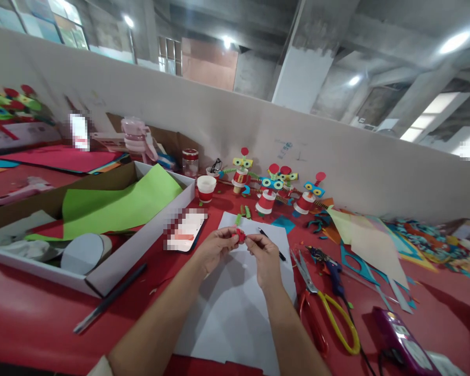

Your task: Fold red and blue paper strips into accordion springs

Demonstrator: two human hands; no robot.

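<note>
Left grip: here's the left hand (219, 246), thumb and fingers nearly closed, pinching the small red piece (241, 236) from its side.
Right grip: the right hand (264, 253) meets it, fingertips drawn together at the opposite edge; a two-sided pinch, likely for fine control of something so little.
Red piece: up above the far half of the white sheet (227, 313), which probably serves as a clean, pale work surface on the red desk (31, 324).
Tools: scissors (309, 282) lie right of the sheet, handles toward the person, seemingly for easy reach; the glue gun (332, 269) rests just beyond.
Edges: the box (152, 232) walls in the left, cup figures (266, 202) line the back, and a black pen (282, 254) sits close by the right hand.
Open room: best between the forearms, over bare paper.
</note>
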